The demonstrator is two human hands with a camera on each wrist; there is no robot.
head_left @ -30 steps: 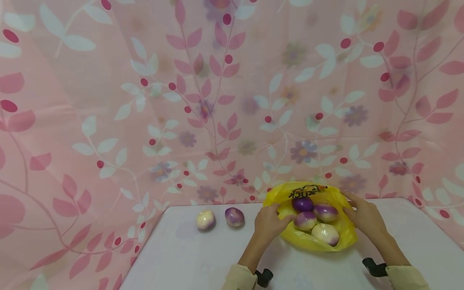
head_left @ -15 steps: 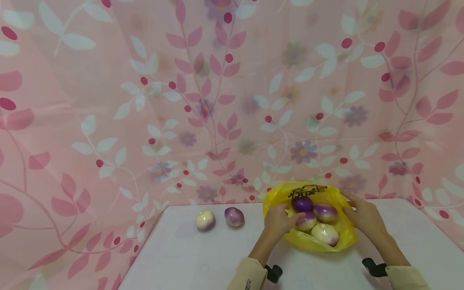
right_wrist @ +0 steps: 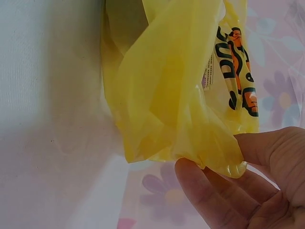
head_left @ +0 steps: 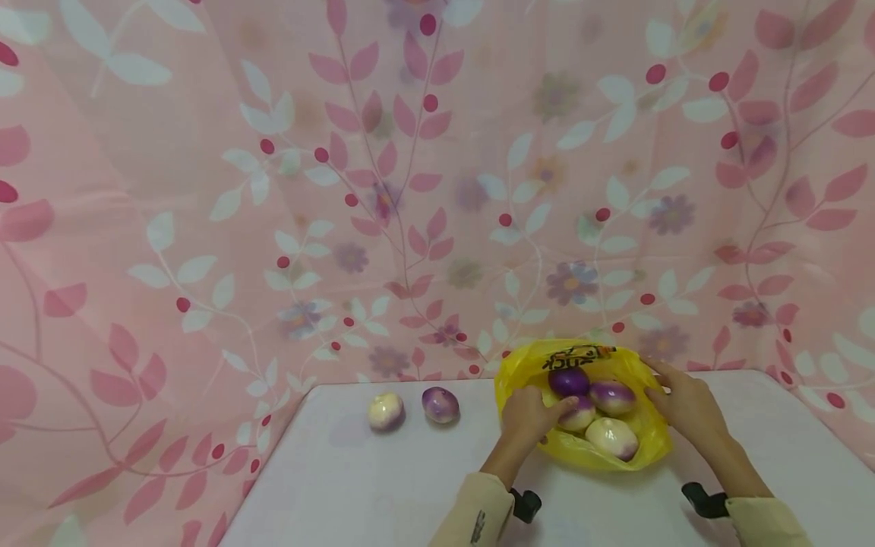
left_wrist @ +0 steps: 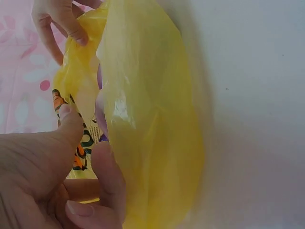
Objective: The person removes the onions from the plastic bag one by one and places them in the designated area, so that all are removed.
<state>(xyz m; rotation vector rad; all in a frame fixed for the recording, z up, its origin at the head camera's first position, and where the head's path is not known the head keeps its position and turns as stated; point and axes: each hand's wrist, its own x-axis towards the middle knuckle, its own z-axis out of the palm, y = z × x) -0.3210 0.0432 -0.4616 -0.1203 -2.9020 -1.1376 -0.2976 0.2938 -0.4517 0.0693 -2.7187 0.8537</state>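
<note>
A yellow plastic bag (head_left: 595, 459) with black and orange print stands on the table, its mouth wide. Inside lie several shiny purple-and-white round vegetables (head_left: 612, 438), like turnips or small eggplants. My left hand (head_left: 525, 418) holds the left rim, the thumb reaching over the mouth beside one vegetable. In the left wrist view its fingers (left_wrist: 107, 179) curl at the bag's edge, partly hidden. At the right side my right hand (head_left: 686, 403) pinches the rim; the right wrist view shows the yellow film between thumb and fingers (right_wrist: 209, 191).
Two more such vegetables, one mostly white (head_left: 386, 411) and one mostly purple (head_left: 440, 405), rest on the white-covered table (head_left: 355, 486) to the left of the bag. A pink floral curtain (head_left: 437, 190) hangs behind the table's back edge.
My left hand has shifted rightward along the bag's mouth, its thumb now further over the vegetables. The right hand stays at the right rim. The head view has tipped slightly.
</note>
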